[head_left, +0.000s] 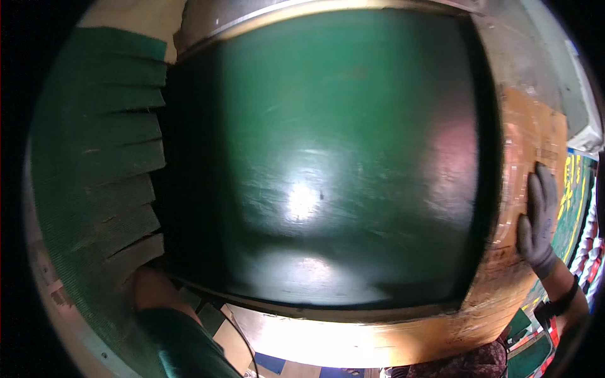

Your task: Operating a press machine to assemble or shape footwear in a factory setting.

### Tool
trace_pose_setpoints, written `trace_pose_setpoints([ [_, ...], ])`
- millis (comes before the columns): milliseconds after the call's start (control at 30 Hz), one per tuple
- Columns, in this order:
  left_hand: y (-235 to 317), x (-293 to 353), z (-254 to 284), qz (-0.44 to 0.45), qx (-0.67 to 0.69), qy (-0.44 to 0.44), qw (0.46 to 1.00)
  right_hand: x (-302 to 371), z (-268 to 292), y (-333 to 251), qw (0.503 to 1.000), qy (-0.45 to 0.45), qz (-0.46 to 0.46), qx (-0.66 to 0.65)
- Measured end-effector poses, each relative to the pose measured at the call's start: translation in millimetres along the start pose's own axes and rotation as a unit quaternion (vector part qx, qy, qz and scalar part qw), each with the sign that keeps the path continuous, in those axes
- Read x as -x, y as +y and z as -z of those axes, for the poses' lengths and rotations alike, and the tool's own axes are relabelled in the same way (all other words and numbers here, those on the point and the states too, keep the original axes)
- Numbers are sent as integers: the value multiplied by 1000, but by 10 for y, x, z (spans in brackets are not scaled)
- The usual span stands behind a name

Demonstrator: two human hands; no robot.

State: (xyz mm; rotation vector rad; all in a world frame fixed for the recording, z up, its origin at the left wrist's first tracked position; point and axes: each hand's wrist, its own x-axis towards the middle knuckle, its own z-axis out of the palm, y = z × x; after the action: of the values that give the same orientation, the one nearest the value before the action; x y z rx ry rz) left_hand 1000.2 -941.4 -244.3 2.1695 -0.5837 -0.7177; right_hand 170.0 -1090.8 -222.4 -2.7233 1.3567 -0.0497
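Note:
A wide green belt-like surface (334, 126), glossy and scuffed, fills the middle of the view. Along its right side runs a brown, taped, cardboard-like border (523, 138). On that border my right hand (539, 220), in a grey glove, lies with its fingers stretched out and holds nothing. A dark band (561, 299) circles the right wrist. At the lower left, my left forearm (161, 293) reaches out of a dark green sleeve toward a curtain of slit green strips (120, 157). The left hand itself is hidden beside the lowest strip.
A metal edge (271, 17) bounds the far side of the green surface. A pale, shiny rim (365, 337) curves along the near side. Beyond the right border is a green surface with yellow markings (570, 189). Patterned dark cloth (466, 365) shows at the bottom.

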Motion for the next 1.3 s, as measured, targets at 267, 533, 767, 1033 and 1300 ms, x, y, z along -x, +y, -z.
trace_pose_setpoints([
  [267, 510, 1031, -1120, -16, 78, -132, 988, 75, 196, 37, 997, -3, -33, -63],
  [533, 2129, 3101, -3126, -282, -160, -302, 896, 263, 105, 298, 960, 159, -8, -232],
  [767, 3044, 4915, -4183, -500, -249, -396, 729, 1423, 490, 676, 678, 26, -98, -728],
  [1033, 2192, 6413, -4719, -171, 73, -121, 975, 1927, 622, 717, 877, -41, -13, -479],
  [1300, 2766, 7423, -4922, 104, 429, -236, 866, 2073, 1606, 924, 709, -205, -144, -660],
])
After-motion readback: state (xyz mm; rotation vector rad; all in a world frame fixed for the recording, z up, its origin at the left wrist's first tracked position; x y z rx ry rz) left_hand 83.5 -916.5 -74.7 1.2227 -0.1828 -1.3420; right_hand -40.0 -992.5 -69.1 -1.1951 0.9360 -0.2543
